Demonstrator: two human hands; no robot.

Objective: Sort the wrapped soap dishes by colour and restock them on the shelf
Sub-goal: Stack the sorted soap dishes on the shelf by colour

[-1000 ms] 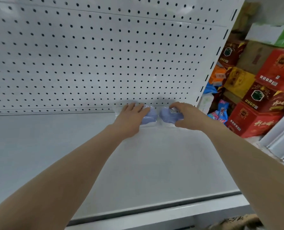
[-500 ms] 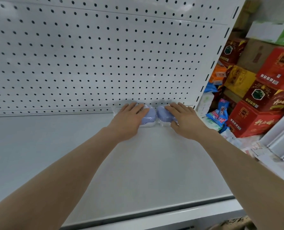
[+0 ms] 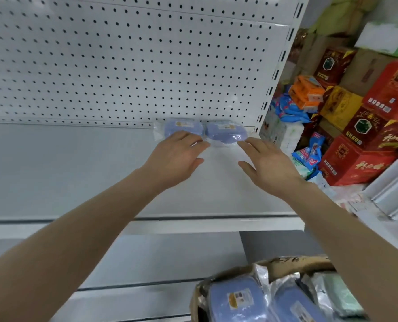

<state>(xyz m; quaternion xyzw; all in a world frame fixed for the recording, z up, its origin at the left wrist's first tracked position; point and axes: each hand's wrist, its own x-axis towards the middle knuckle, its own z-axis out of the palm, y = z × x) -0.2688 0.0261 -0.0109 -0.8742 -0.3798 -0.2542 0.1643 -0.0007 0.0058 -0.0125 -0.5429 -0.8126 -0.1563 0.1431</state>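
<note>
Left hand [image 3: 173,159], right hand [image 3: 271,169] hover near soap dishes [image 3: 184,128].

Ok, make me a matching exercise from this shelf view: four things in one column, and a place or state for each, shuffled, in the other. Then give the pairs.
Things
1. left soap dish
2. cardboard box
3. orange packs
4. right hand

Places or states
a. open, fingers straight
b. at the back of the shelf, by the pegboard
c. off to the right, beyond the shelf
d. bottom of the view, holding more wrapped dishes

Pairs: 1-b, 2-d, 3-c, 4-a
</note>
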